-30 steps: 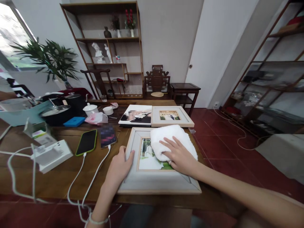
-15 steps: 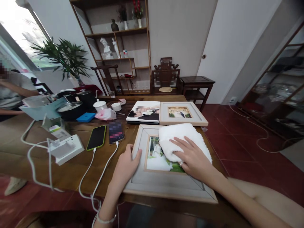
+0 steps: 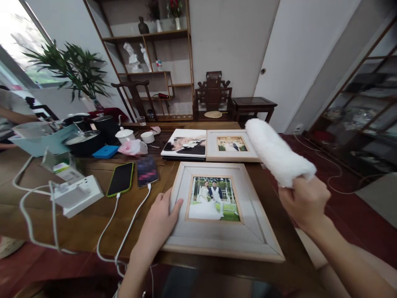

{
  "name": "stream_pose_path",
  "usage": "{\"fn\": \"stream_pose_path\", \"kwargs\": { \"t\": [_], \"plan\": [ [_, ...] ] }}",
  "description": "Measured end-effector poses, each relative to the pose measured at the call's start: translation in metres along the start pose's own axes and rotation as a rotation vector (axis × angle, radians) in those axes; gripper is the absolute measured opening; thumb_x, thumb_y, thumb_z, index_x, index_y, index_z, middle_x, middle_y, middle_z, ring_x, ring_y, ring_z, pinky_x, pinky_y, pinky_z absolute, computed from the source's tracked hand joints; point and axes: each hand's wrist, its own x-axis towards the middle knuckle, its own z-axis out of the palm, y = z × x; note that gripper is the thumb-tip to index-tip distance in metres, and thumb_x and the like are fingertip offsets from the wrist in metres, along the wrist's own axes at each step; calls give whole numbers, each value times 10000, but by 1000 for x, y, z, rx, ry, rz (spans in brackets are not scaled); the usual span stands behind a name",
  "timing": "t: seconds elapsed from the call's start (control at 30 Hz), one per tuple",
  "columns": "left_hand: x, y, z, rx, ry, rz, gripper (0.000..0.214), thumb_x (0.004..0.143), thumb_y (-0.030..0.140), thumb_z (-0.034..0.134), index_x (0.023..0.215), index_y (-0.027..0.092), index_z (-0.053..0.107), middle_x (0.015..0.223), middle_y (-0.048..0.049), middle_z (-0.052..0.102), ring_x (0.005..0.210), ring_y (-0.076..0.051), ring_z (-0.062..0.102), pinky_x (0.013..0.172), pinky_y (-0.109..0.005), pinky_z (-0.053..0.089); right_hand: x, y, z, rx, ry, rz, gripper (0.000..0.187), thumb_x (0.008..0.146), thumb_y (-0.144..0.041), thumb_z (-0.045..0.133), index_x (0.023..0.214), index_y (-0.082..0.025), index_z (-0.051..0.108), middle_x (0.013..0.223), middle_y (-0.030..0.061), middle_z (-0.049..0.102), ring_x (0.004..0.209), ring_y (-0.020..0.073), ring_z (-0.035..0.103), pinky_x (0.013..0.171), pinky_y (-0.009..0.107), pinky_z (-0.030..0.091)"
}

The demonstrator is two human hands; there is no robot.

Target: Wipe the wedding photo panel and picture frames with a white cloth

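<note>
A light-coloured picture frame (image 3: 214, 236) with a photo (image 3: 214, 198) of a couple in it lies flat on the wooden table. At its left edge, my left hand (image 3: 159, 217) grips the side, thumb on top and fingers along the outer edge. My right hand (image 3: 305, 200) is raised off the frame's right side, fingers closed round one end of a white fluffy towel (image 3: 274, 151). The towel hangs in the air as a thick folded roll, pointing away to the upper left and partly covering a second picture frame (image 3: 214, 145) behind.
Beside the second frame lies a photo album (image 3: 182, 143). To the left are two charging phones (image 3: 120, 179), white cables (image 3: 101, 236), a white power strip (image 3: 79, 196), a blue box (image 3: 105, 152) and a pot (image 3: 82, 138). A person's arm (image 3: 15, 114) shows at far left.
My right hand has lifted the towel off the frame's photo and moved right, uncovering the whole picture. My left hand stays at the left edge. The view has shifted slightly.
</note>
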Motion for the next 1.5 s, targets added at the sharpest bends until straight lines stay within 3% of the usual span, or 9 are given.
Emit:
{"fn": "stream_pose_path", "kwargs": {
  "t": [0.17, 0.33, 0.5, 0.73, 0.87, 0.93, 1.07, 1.2, 1.5],
  "plan": [
    [-1, -4, 11, 47, 127, 206, 526, 908, 320, 356, 1370, 67, 340, 1430, -236, 271, 1362, -327, 266, 1075, -494, 287, -2, -8, 12, 186, -348, -94, 282, 750, 45, 401, 844, -132, 598, 1225, 226, 556, 1134, 324, 540, 866, 467, 517],
    [8, -6, 2, -11, -8, 446, 480, 918, 200, 315, 1398, 203, 331, 1560, -96, 70, 1428, -265, 40, 1128, -505, 167, -20, -17, 30, 282, -458, -180, 385, 743, 74, 366, 918, -158, 618, 1242, 166, 576, 1226, 278, 478, 971, 528, 440],
    [22, -2, -4, -40, -120, 484, 515, 871, 144, 320, 1384, 170, 363, 1520, -106, 246, 1422, -246, 119, 1142, -496, 155, -24, -14, 29, 320, -516, -213, 360, 770, 66, 389, 919, -153, 634, 1262, 172, 567, 1274, 287, 420, 997, 566, 393],
    [29, -1, 3, -57, -43, 452, 418, 922, 257, 344, 1320, 166, 439, 1445, -127, 372, 1383, -233, 249, 1131, -473, 216, -20, -17, 26, 283, -494, -148, 364, 723, 34, 396, 907, -175, 630, 1221, 146, 590, 1187, 277, 508, 959, 498, 444],
    [28, -5, 5, -73, -33, 455, 426, 938, 239, 288, 1333, 154, 426, 1473, -130, 326, 1389, -211, 239, 1141, -431, 204, -11, -10, 29, 126, -293, 114, 246, 721, -52, 432, 834, -182, 608, 939, 129, 656, 880, 264, 632, 696, 371, 541],
    [28, -7, 6, -72, -29, 464, 431, 939, 225, 273, 1338, 148, 419, 1474, -129, 327, 1391, -203, 236, 1144, -426, 198, -5, -9, 33, 83, -217, 161, 212, 718, -62, 446, 793, -185, 601, 935, 135, 652, 939, 284, 616, 717, 384, 533],
    [27, -7, 7, -51, -36, 469, 437, 938, 218, 276, 1347, 146, 413, 1479, -128, 327, 1397, -203, 222, 1146, -429, 195, 9, -22, 45, 175, -484, -16, 329, 705, -43, 471, 966, -163, 633, 1271, 156, 547, 1250, 317, 425, 1005, 532, 364],
    [27, -5, 6, -44, -54, 460, 442, 932, 197, 277, 1353, 173, 408, 1473, -103, 355, 1397, -199, 229, 1143, -441, 204, 15, -38, 53, 171, -726, -48, 427, 678, -37, 500, 1059, -167, 641, 1373, 127, 476, 1310, 345, 339, 1043, 590, 275],
    [28, -9, 6, -55, -46, 474, 485, 897, 129, 274, 1364, 187, 393, 1475, -85, 362, 1399, -189, 226, 1142, -445, 216, 11, -39, 53, 142, -754, -63, 420, 719, -55, 503, 1101, -176, 630, 1364, 101, 495, 1308, 339, 344, 1052, 572, 263]
  ]
}}
